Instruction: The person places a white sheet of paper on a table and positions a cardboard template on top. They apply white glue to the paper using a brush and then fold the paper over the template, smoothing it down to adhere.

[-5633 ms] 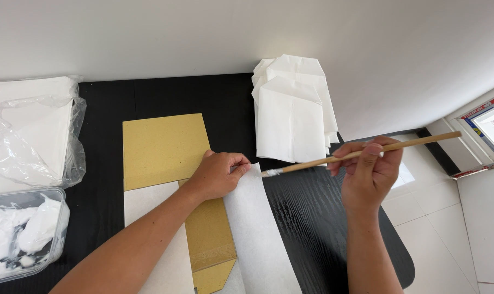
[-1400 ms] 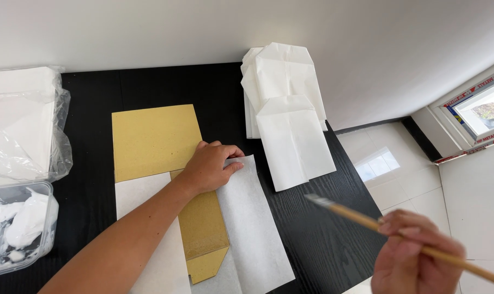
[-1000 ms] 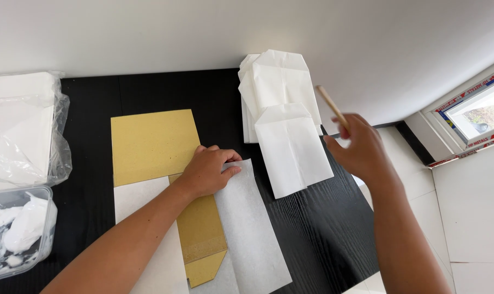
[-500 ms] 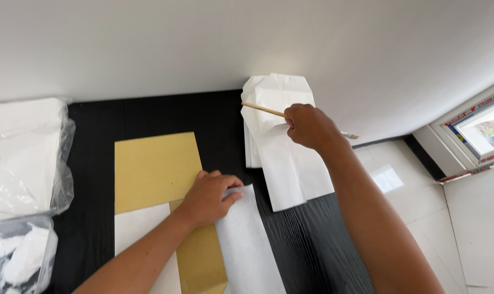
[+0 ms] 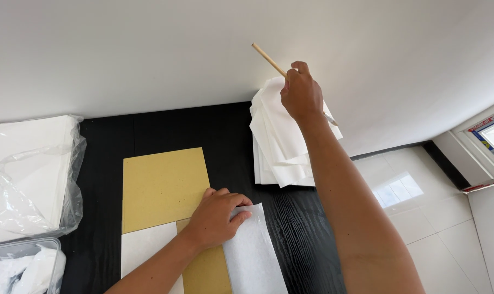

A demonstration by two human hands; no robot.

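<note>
My left hand (image 5: pixel 218 216) lies flat on a white paper sheet (image 5: pixel 252 256), pressing it onto tan cardboard (image 5: pixel 162 187) on the black table (image 5: pixel 176 125). My right hand (image 5: pixel 300 92) is stretched far forward over a stack of white folded paper (image 5: pixel 279 141) by the wall. It grips a thin wooden brush handle (image 5: pixel 268 57) that points up and to the left. The brush tip is hidden behind the hand.
A clear plastic bag of white sheets (image 5: pixel 29 174) lies at the left. A plastic tub with white scraps (image 5: pixel 18 267) sits at the lower left. The white wall (image 5: pixel 203 49) runs behind the table. Tiled floor (image 5: pixel 437 218) and a window frame (image 5: pixel 489 136) are at the right.
My right hand with the brush has swung from the lower right up over the paper stack toward the wall. My left hand has stayed on the white sheet.
</note>
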